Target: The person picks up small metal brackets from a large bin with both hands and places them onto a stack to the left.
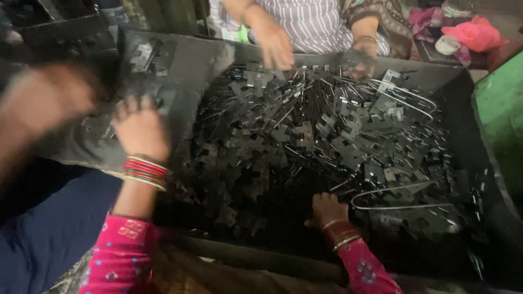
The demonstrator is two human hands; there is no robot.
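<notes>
The left hand (140, 126) is lying over the left wall of the big dark metal tray (185, 65), fingers spread and curled down onto a few small flat metal plates (98, 126) sitting on that sloping wall. Whether it is actually pinching one, I cannot tell; the fingertips are turned away from the camera. Red bangles (145, 171) are showing at the wrist, above a pink patterned sleeve (121, 256).

The right hand (326, 209) is pressing into the near edge of the main heap of notched metal plates (283, 141), fingers bent under and buried among the pieces, so its grip is also hidden. The heap is filling the middle of the tray, mixed with thin rods and a couple of long bent wire loops (400, 204), one lying just right of that hand.

Across the tray, another person in a striped top is reaching in with both hands (275, 46) at the far edge. A blurred arm (43, 103) is sweeping through at the left.

Judging from how tangled the pile looks, it is paying to lift one plate at a time by its flat faces and to keep fingers off the wire ends and sharp stamped edges.
</notes>
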